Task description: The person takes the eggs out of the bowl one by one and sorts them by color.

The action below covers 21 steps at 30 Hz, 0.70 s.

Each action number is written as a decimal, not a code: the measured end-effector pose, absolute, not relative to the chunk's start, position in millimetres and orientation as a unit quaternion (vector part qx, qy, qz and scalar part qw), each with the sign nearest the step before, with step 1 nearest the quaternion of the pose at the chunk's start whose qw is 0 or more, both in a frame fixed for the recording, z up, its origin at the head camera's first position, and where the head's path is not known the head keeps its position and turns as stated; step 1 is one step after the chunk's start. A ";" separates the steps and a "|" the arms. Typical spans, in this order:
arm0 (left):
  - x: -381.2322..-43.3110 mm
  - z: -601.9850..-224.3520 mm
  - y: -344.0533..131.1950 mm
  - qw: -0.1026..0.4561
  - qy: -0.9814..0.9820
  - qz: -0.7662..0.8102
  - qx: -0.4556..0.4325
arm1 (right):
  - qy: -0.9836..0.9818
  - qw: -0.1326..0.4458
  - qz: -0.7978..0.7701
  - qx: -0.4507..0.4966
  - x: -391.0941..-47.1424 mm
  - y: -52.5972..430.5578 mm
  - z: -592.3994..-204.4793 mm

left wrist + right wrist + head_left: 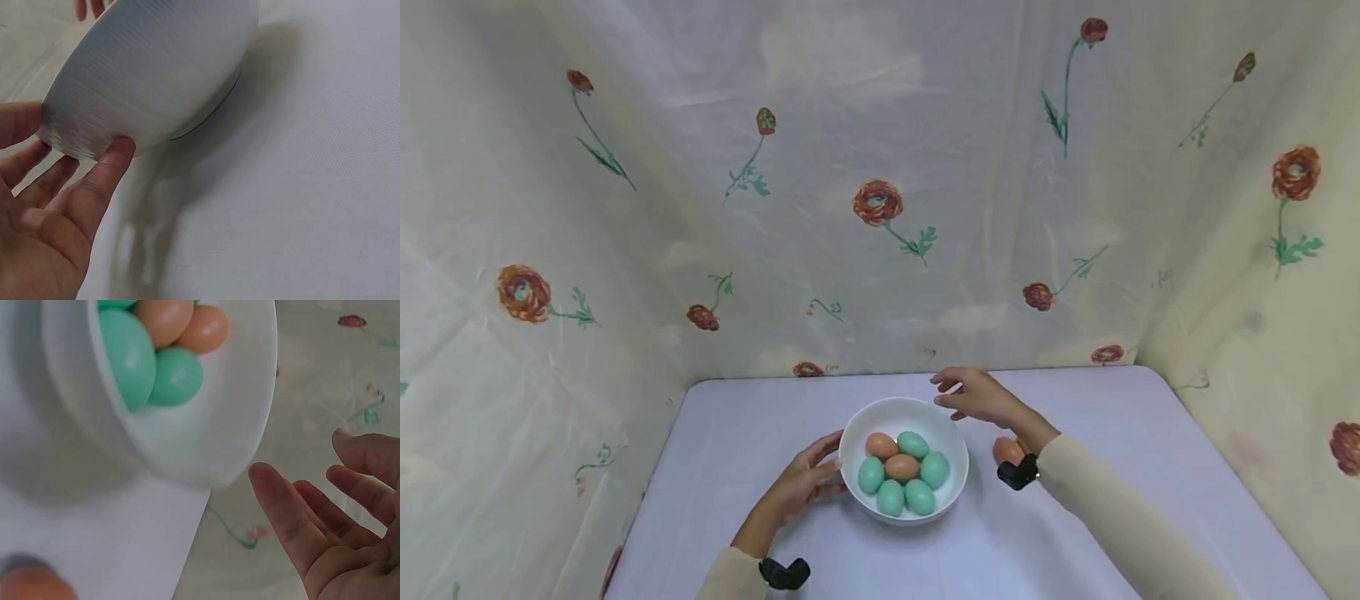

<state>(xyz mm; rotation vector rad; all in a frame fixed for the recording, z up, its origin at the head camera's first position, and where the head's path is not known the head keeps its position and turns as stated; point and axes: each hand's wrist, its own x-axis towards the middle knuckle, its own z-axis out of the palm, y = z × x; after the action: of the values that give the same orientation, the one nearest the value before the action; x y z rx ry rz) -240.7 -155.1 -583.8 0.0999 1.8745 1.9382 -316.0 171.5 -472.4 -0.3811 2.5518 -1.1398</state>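
From my head view, the round white bowl point(898, 415) stands on the pale-covered table point(760, 417), its curved wall presumably keeping five mint-green eggs point(935, 469) and two brown eggs point(882, 445) together, with a loose brown egg point(1006, 451) to the right. In my left wrist view, the left hand point(56, 222) spreads nearly straight fingers against the bowl's left outer wall, I judge to steady it without clasping. My right wrist view shows the right hand point(340, 547) relaxed, empty, just beside the far-right rim
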 end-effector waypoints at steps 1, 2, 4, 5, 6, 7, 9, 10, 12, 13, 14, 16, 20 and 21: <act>-240.6 -583.6 -155.0 0.219 0.679 0.700 0.037 | 0.890 0.163 -0.402 -0.138 -316.2 164.7 -473.7; -240.6 -583.6 -154.8 0.219 0.679 0.700 0.037 | 0.889 0.165 -0.402 -0.145 -316.4 158.4 -475.2; -241.1 -583.9 -154.7 0.219 0.680 0.699 0.038 | 0.886 0.170 -0.402 -0.156 -316.7 146.1 -477.1; -241.3 -583.4 -154.5 0.217 0.682 0.697 0.040 | 0.884 0.175 -0.404 -0.159 -317.0 140.7 -478.0; -241.9 -583.0 -154.2 0.217 0.685 0.695 0.041 | 0.882 0.179 -0.405 -0.164 -317.4 136.2 -479.1; -242.4 -583.1 -153.8 0.217 0.687 0.693 0.040 | 0.880 0.184 -0.404 -0.166 -317.6 132.1 -480.7; -243.6 -583.4 -153.0 0.219 0.689 0.690 0.037 | 0.879 0.197 -0.401 -0.169 -318.2 125.8 -485.0; -244.2 -583.3 -152.5 0.220 0.689 0.690 0.035 | 0.877 0.205 -0.399 -0.171 -318.2 123.4 -487.4; -244.6 -583.3 -151.9 0.220 0.691 0.688 0.029 | 0.876 0.218 -0.392 -0.178 -317.8 118.7 -492.3; -244.5 -583.4 -151.8 0.221 0.690 0.688 0.026 | 0.875 0.224 -0.389 -0.182 -317.4 116.0 -494.9; -244.2 -583.4 -151.8 0.221 0.690 0.688 0.024 | 0.875 0.230 -0.383 -0.186 -316.9 113.5 -497.1; -243.7 -583.4 -152.1 0.221 0.691 0.688 0.022 | 0.876 0.237 -0.370 -0.201 -316.1 108.3 -501.0; -243.7 -584.3 -153.7 0.220 0.687 0.692 0.022 | 0.887 0.226 -0.329 -0.233 -316.4 98.0 -507.3; -243.8 -584.7 -154.2 0.219 0.686 0.693 0.024 | 0.890 0.223 -0.319 -0.239 -316.6 95.4 -509.0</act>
<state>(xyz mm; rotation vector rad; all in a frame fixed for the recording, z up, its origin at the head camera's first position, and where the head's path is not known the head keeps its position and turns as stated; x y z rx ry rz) -243.8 -154.2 -584.7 0.0654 1.8989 1.9176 -316.6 95.4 -509.0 -0.6599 2.4565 -0.8807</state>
